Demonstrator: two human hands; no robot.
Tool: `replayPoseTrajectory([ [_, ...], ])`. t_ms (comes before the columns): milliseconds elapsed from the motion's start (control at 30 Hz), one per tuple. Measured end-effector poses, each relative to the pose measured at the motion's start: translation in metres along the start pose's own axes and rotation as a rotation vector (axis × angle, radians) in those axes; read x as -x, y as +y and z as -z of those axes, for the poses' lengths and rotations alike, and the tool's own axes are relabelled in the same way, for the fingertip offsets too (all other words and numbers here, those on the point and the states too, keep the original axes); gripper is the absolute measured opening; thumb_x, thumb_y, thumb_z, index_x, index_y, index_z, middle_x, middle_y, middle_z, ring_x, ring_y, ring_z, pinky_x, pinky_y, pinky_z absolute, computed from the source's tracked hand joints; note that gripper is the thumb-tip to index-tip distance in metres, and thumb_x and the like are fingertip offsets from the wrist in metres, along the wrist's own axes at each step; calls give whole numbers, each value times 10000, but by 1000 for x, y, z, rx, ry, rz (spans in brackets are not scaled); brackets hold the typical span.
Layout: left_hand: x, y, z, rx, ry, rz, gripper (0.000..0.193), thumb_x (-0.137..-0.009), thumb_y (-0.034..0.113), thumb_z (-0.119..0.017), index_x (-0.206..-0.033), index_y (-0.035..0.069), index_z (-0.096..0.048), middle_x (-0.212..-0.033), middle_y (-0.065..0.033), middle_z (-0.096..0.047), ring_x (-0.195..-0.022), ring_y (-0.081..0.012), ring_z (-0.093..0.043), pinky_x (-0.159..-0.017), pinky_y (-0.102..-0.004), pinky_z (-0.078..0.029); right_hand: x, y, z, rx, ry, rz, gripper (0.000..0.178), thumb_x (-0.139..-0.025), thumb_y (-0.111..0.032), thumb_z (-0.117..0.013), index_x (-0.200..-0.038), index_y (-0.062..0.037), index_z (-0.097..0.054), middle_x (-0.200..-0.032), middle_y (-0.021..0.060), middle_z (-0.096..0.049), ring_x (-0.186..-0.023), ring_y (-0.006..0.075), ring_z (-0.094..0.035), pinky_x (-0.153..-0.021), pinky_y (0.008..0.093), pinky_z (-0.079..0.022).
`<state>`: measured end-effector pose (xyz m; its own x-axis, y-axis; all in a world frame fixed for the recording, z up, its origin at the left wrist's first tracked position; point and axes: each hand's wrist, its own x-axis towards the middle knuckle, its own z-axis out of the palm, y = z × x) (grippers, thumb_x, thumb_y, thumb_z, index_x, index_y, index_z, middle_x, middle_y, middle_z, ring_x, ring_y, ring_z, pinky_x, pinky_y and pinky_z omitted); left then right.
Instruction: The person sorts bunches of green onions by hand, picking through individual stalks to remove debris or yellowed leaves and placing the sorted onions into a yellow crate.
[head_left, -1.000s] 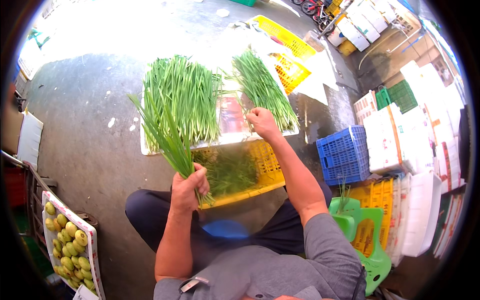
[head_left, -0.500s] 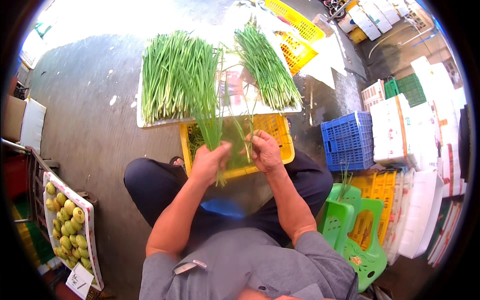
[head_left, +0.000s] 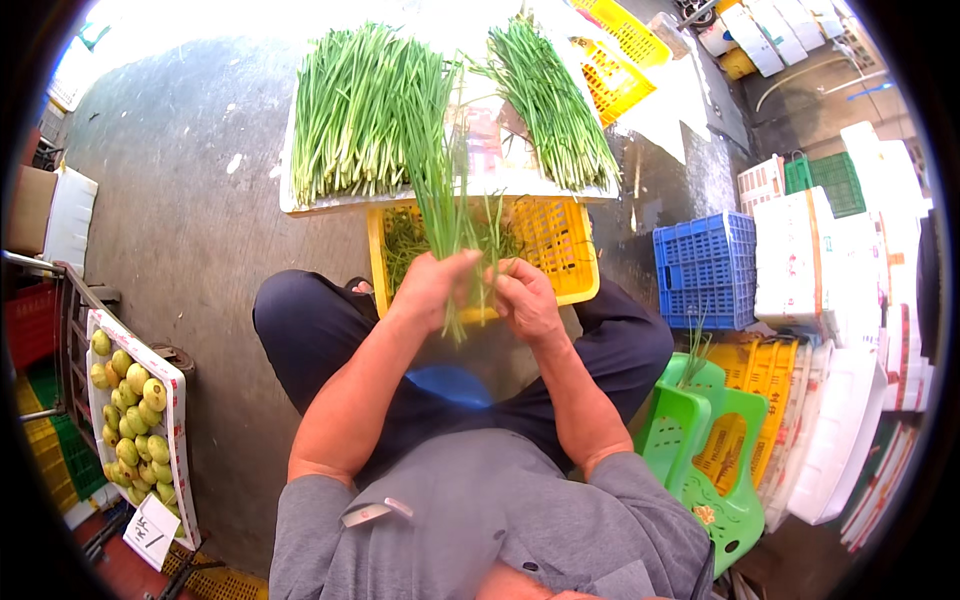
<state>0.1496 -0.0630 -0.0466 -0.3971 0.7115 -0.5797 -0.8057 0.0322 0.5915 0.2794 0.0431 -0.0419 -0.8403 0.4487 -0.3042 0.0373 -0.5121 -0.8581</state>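
At eight o'clock from the hands sits a box of green fruit; at eleven, a big pile of green stalks lies on a white tray. The left hand is closed round a bunch of stalks, tips toward twelve. Just beside it, the right hand pinches thin stalks, near a yellow basket. A smaller pile lies at one, a blue crate at three.

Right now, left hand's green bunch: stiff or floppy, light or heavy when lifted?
The green bunch is probably light, given its thin blades, and likely springy rather than limp, since they extend fairly straight beyond the left hand.
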Motion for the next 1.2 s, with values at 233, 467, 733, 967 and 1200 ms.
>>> replayPoseTrajectory([
  [233,-4,-2,7,93,35,42,200,-863,168,-671,-790,84,-505,-648,-6,-492,-464,-123,-444,-433,-292,-377,31,0,-12,98,63,282,78,-922,-37,-532,-990,-13,-561,-923,54,-557,-566,92,-476,-565,224,-444],
  [467,-9,-5,13,131,41,-5,189,-861,180,-680,-813,75,-530,-636,-14,-495,-457,-134,-447,-422,-296,-374,65,-27,-17,-51,121,500,71,-923,3,-505,-984,-10,-539,-954,111,-538,-650,160,-559,-606,266,-484],
  [733,11,-1,16,-15,-12,-72,158,-863,137,-650,-914,61,-521,-740,-67,-591,-456,-115,-454,-417,-280,-382,35,-2,14,483,480,328,134,-920,-62,-524,-1009,19,-584,-793,64,-602,-618,127,-564,-632,255,-480],
  [967,33,2,21,-100,-1,-100,164,-872,115,-622,-975,58,-506,-766,-68,-581,-510,-136,-509,-447,-281,-449,11,18,28,502,395,205,222,-889,-127,-611,-1010,58,-630,-865,84,-660,-773,107,-587,-707,259,-484],
  [1200,55,-4,11,-113,-66,-60,132,-876,129,-628,-942,33,-567,-703,-30,-568,-514,-128,-549,-472,-276,-478,1,-13,-1,253,122,-50,221,-895,-152,-611,-1017,31,-617,-840,49,-634,-663,88,-556,-601,237,-461],
])
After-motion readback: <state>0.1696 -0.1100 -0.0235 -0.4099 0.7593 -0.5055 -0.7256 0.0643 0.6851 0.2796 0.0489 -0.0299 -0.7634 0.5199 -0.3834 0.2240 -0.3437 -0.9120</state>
